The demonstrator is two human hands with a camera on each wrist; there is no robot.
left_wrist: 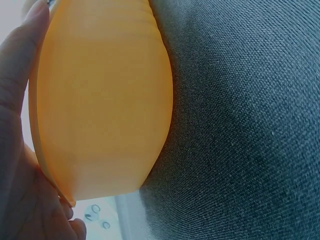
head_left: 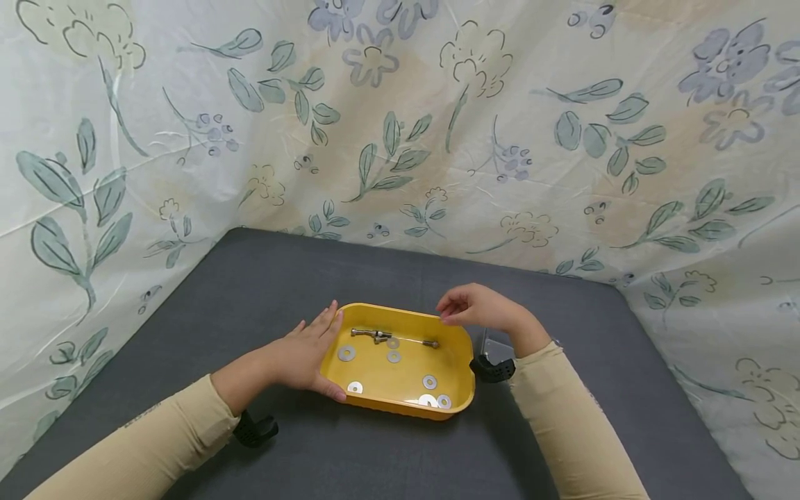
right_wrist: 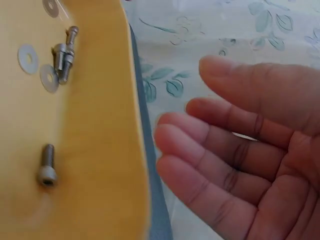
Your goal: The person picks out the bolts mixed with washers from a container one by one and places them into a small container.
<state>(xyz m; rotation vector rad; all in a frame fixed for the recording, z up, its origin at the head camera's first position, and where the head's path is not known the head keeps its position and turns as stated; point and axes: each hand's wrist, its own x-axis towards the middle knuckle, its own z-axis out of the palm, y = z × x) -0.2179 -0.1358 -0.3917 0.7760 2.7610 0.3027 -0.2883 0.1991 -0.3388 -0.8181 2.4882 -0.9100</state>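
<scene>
A yellow plastic tray [head_left: 381,378] holds several flat metal washers [head_left: 346,353] and a few socket-head screws [head_left: 431,344], some of them bunched near the far wall. My left hand [head_left: 304,354] rests along the tray's left end, its fingers straight and spread over the rim and its thumb at the near corner. In the left wrist view the tray's outer wall [left_wrist: 105,100] fills the middle. Above the far right corner is my right hand [head_left: 478,305], fingers loosely curled. The right wrist view shows nothing in this hand [right_wrist: 240,150], beside the tray's wall [right_wrist: 107,130].
A dark grey cloth surface [head_left: 387,458] lies under the tray. Partly hidden behind my right wrist is a grey, box-like object [head_left: 496,349]. Floral fabric [head_left: 400,139] hangs behind and on both sides of the table. Black wrist straps [head_left: 255,429] sit at both sleeves.
</scene>
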